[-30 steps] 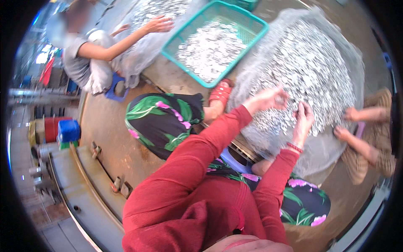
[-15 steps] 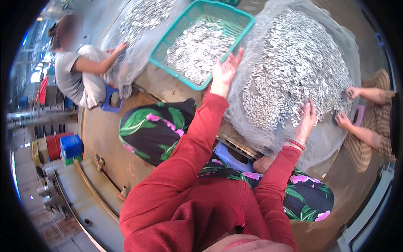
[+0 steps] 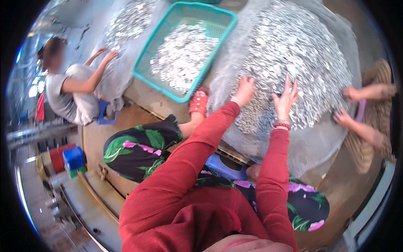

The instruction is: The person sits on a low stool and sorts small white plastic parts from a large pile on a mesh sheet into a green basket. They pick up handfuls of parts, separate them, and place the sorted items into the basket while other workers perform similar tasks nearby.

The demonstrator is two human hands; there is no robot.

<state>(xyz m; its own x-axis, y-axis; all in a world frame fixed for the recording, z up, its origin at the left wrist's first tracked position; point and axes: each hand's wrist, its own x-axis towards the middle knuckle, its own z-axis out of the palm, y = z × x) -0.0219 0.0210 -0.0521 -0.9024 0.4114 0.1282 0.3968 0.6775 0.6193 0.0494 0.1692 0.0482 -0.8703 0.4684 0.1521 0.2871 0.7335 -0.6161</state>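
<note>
A broad pile of small silver metal pieces [image 3: 310, 63], some apparently with holes, lies on a translucent plastic sheet [image 3: 222, 71] in front of me. My left hand [image 3: 244, 91] is at the pile's left side, its fingers curled downward; anything in them is hidden. Over the near part of the pile, my right hand [image 3: 286, 101] has its fingers spread, with no piece visibly held. To the left stands a teal plastic basket [image 3: 140, 63] holding more silver pieces [image 3: 184, 56].
Another person's hands [image 3: 346, 105] work at the pile's right edge. At the far left a seated person [image 3: 69, 88] reaches to a second pile [image 3: 130, 23]. My sandalled foot [image 3: 198, 103] is beside the basket. A blue stool [image 3: 226, 168] is beneath me.
My left hand has moved from the basket's edge to the pile, its open fingers now curled. My right hand has shifted left and farther over the pile. The view has shifted too.
</note>
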